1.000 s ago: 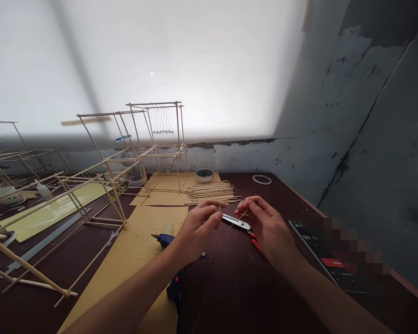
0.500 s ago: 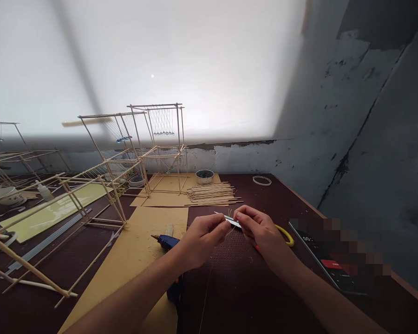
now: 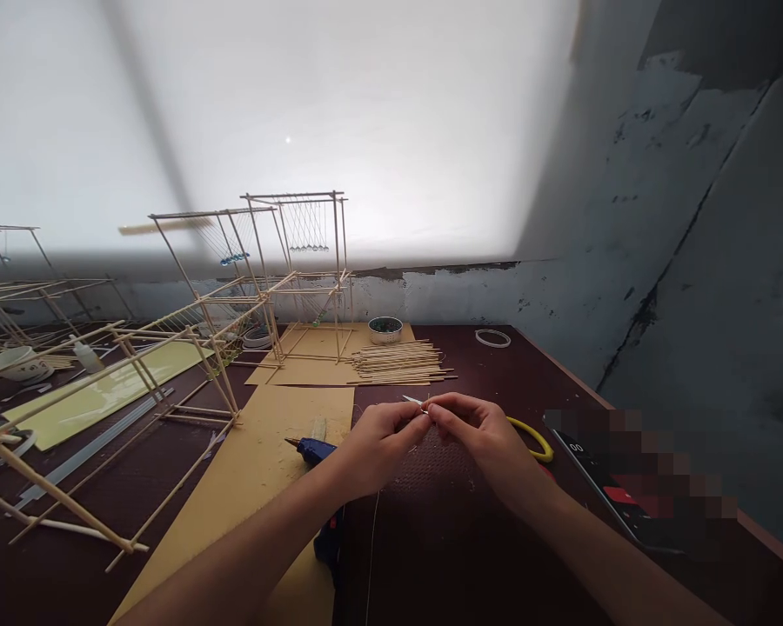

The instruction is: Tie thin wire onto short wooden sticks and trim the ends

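Note:
My left hand point(image 3: 384, 443) is closed in a pinch on a thin thread point(image 3: 371, 556), whose tail hangs down over the table from beneath it. With thumb and forefinger pressed together, my right hand point(image 3: 486, 435) pinches the thread too; the fingertips of both hands meet, hiding most of the bit between them. Scissors lie under and behind my right hand: the blade tip point(image 3: 412, 400) shows past the fingers and the yellow handle point(image 3: 538, 442) to the right. Left of my left hand, a blue glue gun point(image 3: 314, 450) lies partly covered by my forearm.
Wooden-stick frames point(image 3: 199, 296) with hanging glass beads point(image 3: 310, 249) stand at left and centre. A bundle of sticks point(image 3: 401, 362), a round tin point(image 3: 384, 329) and a white ring point(image 3: 492, 338) lie behind my hands. At right is a phone point(image 3: 600, 487); tan boards point(image 3: 248, 487) lie left.
My right hand has moved left, so its fingertips now meet those of my left hand. The gap between them has closed. More of the yellow scissor handle shows.

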`<action>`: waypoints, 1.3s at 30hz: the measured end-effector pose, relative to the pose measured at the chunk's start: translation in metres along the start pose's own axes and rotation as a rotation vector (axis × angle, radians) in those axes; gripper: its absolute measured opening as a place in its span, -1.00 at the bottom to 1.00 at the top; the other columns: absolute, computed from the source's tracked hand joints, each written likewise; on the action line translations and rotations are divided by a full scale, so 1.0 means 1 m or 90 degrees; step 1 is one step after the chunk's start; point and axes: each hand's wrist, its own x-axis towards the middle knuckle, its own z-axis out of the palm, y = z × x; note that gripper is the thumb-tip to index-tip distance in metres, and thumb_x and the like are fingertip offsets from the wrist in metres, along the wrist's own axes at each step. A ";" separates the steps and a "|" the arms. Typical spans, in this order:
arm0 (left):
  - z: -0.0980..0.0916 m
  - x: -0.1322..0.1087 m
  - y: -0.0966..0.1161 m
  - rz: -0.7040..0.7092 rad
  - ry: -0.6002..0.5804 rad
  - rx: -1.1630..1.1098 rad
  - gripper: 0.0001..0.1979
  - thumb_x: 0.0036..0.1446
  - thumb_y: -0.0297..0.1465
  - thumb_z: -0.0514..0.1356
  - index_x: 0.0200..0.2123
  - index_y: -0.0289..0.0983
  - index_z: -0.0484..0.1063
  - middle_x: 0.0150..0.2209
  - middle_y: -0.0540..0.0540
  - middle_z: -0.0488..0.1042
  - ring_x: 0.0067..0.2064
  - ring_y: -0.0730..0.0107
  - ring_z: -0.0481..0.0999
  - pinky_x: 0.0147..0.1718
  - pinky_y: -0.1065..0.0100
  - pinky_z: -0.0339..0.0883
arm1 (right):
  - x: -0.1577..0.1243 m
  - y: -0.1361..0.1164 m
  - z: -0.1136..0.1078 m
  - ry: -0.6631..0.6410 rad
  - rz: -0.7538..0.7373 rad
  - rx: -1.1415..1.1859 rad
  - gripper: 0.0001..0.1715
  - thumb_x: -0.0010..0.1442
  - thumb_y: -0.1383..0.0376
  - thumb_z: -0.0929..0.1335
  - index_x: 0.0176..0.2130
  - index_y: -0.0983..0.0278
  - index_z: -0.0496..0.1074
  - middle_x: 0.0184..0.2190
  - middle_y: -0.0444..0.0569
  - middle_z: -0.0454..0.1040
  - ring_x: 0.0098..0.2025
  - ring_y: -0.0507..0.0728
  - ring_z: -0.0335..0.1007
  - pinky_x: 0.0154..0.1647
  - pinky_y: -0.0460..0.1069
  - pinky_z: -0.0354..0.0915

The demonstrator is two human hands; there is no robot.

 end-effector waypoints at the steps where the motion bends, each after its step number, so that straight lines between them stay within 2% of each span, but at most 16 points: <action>1: 0.000 0.000 0.000 0.000 0.000 0.003 -0.59 0.31 -0.09 0.02 -0.37 -0.29 0.42 -0.49 0.01 0.22 -0.41 0.43 0.17 -0.43 0.38 0.04 | 0.000 0.000 0.000 -0.001 -0.010 -0.011 -0.65 0.11 0.04 0.49 -0.28 0.27 0.60 -0.40 -0.06 0.47 -0.35 0.08 0.25 -0.28 -0.01 0.23; 5: 0.000 -0.001 0.000 0.008 -0.005 0.010 -0.61 0.31 -0.12 0.02 -0.33 -0.29 0.46 -0.48 0.02 0.22 -0.41 0.43 0.17 -0.41 0.38 0.06 | 0.000 0.000 -0.002 0.004 -0.028 -0.023 -0.64 0.13 0.02 0.48 -0.30 0.27 0.58 -0.44 -0.09 0.43 -0.35 0.08 0.23 -0.30 -0.02 0.21; 9: -0.002 0.000 -0.003 0.013 -0.004 0.019 -0.65 0.32 -0.17 0.03 -0.42 -0.27 0.35 -0.50 0.05 0.17 -0.42 0.46 0.14 -0.43 0.40 0.03 | 0.003 0.002 -0.005 0.033 -0.035 0.009 -0.62 0.18 0.00 0.46 -0.29 0.28 0.53 -0.47 -0.13 0.37 -0.37 0.05 0.22 -0.29 -0.04 0.21; 12: -0.004 0.002 -0.003 0.001 0.010 0.030 -0.63 0.32 -0.18 0.04 -0.48 -0.27 0.27 -0.51 0.06 0.19 -0.43 0.47 0.15 -0.44 0.40 0.02 | 0.008 0.005 -0.012 0.106 -0.044 0.057 -0.62 0.17 0.00 0.46 -0.28 0.27 0.50 -0.50 -0.16 0.34 -0.41 0.03 0.21 -0.32 -0.06 0.22; 19: -0.019 0.006 -0.006 -0.018 0.065 0.063 -0.64 0.32 -0.17 0.02 -0.43 -0.27 0.35 -0.49 0.04 0.25 -0.39 0.44 0.25 -0.39 0.40 0.09 | 0.026 0.013 -0.046 0.339 -0.102 0.073 -0.60 0.03 0.03 0.54 -0.26 0.27 0.58 -0.47 -0.14 0.38 -0.44 0.02 0.21 -0.40 -0.07 0.23; 23: -0.028 0.009 -0.011 -0.028 0.096 0.078 -0.64 0.30 -0.16 0.03 -0.41 -0.27 0.40 -0.50 0.05 0.25 -0.39 0.43 0.26 -0.40 0.41 0.10 | 0.033 0.016 -0.058 0.388 -0.103 0.071 -0.59 -0.02 0.05 0.56 -0.26 0.28 0.61 -0.41 -0.10 0.44 -0.46 0.00 0.22 -0.43 -0.06 0.23; 28: -0.041 0.017 -0.018 -0.051 0.093 0.165 -0.61 0.28 -0.15 0.01 -0.37 -0.28 0.46 -0.52 0.04 0.28 -0.45 0.43 0.27 -0.46 0.41 0.09 | 0.034 0.013 -0.059 0.433 -0.129 0.090 -0.67 0.02 0.09 0.53 -0.30 0.27 0.56 -0.46 -0.13 0.40 -0.47 0.00 0.23 -0.44 -0.06 0.25; 31: -0.055 0.025 -0.025 -0.056 0.076 0.338 -0.60 0.29 -0.18 -0.02 -0.36 -0.27 0.50 -0.53 0.01 0.35 -0.47 0.40 0.32 -0.48 0.39 0.12 | 0.032 0.006 -0.060 0.503 -0.172 0.115 -0.73 0.09 0.12 0.48 -0.32 0.23 0.46 -0.37 -0.14 0.42 -0.40 0.00 0.31 -0.37 -0.07 0.31; 34: -0.071 0.040 -0.030 -0.038 0.080 0.444 -0.68 0.23 -0.27 0.05 -0.45 -0.26 0.49 -0.49 -0.06 0.44 -0.42 0.34 0.37 -0.43 0.36 0.12 | 0.029 -0.005 -0.062 0.567 -0.224 0.145 -0.80 0.18 0.16 0.40 -0.30 0.21 0.35 -0.27 -0.12 0.47 -0.32 0.01 0.41 -0.31 -0.06 0.35; 36: -0.080 0.055 -0.029 -0.031 0.086 0.476 -0.72 0.19 -0.32 0.09 -0.50 -0.26 0.49 -0.48 -0.10 0.47 -0.40 0.30 0.39 -0.40 0.33 0.12 | 0.025 -0.013 -0.062 0.590 -0.250 0.155 -0.84 0.21 0.21 0.36 -0.29 0.21 0.29 -0.29 -0.11 0.49 -0.40 0.00 0.40 -0.40 -0.08 0.30; 39: -0.087 0.084 -0.019 -0.018 0.093 0.506 -0.70 0.19 -0.32 0.10 -0.52 -0.25 0.51 -0.49 -0.13 0.50 -0.41 0.29 0.40 -0.40 0.33 0.14 | 0.022 -0.019 -0.058 0.559 -0.251 0.160 -0.83 0.22 0.22 0.36 -0.31 0.19 0.25 -0.42 -0.16 0.47 -0.59 -0.05 0.21 -0.58 -0.10 0.11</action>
